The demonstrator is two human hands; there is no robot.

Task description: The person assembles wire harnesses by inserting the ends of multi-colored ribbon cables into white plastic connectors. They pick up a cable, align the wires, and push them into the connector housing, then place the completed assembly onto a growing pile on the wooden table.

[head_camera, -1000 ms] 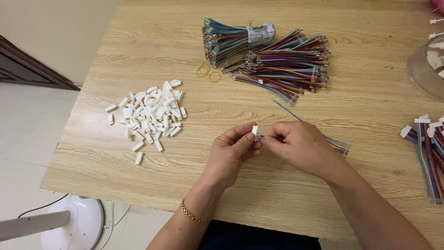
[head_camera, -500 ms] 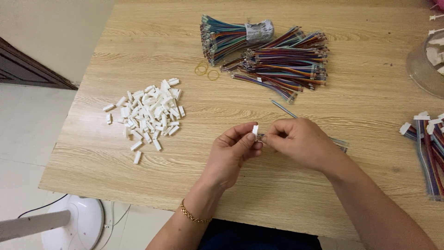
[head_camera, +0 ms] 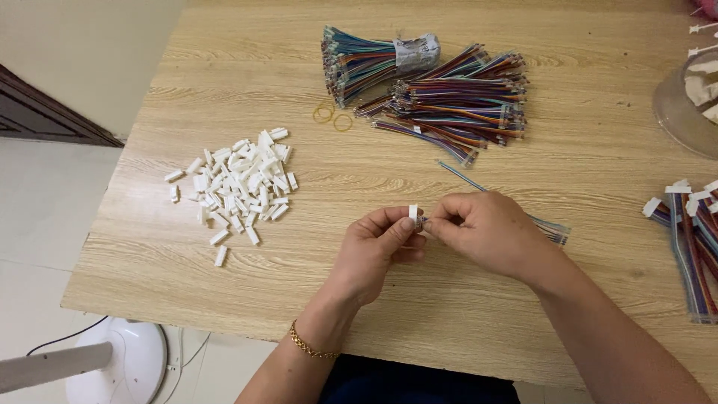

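Note:
My left hand (head_camera: 376, 248) pinches a small white plastic connector housing (head_camera: 413, 214) between thumb and fingers, held upright above the wooden table (head_camera: 299, 82). My right hand (head_camera: 488, 233) touches it from the right, fingers closed on the end of a flat multicoloured ribbon cable (head_camera: 550, 228) whose tail sticks out past the hand. A second loose cable (head_camera: 458, 175) lies on the table just behind the hands. A pile of white connector housings (head_camera: 235, 183) sits to the left.
Bundles of multicoloured ribbon cables (head_camera: 449, 97) lie at the back centre, with two yellow rubber bands (head_camera: 333, 117) beside them. Cables with white connectors fitted (head_camera: 692, 232) lie at the right edge. A clear round container (head_camera: 688, 101) stands far right. A white fan base (head_camera: 120, 363) is on the floor.
The hands have stayed together in nearly the same place, with only slight finger movement around the connector and cable end.

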